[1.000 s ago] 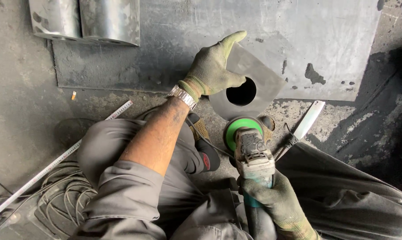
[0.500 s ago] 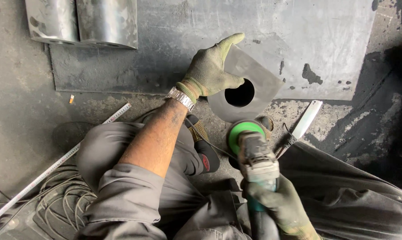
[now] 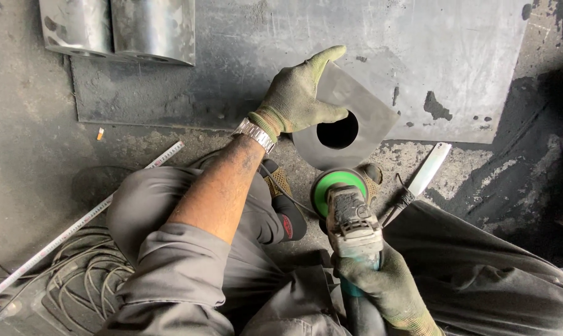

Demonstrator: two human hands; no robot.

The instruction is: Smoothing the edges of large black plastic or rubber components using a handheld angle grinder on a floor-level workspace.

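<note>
My left hand [image 3: 299, 96], in a green work glove, grips a flat grey metal plate [image 3: 356, 102] with a round hole, holding it tilted on the floor by its upper left edge. My right hand [image 3: 384, 289], also gloved, is shut on the body of an angle grinder [image 3: 350, 218]. The grinder's green disc [image 3: 330, 182] sits just below the plate's rounded lower edge, close to or touching it. A metal watch [image 3: 254, 134] is on my left wrist.
A large steel sheet [image 3: 418, 56] lies under and behind the plate. Two curved metal pieces [image 3: 123, 28] rest at the top left. A tape measure strip [image 3: 82, 218] and coiled cable [image 3: 82, 280] lie at the left, and a flat blade [image 3: 424, 174] at the right.
The view has shifted slightly. The grinder disc has crept a little up toward the plate's lower edge. My left hand keeps the same hold on the plate.
</note>
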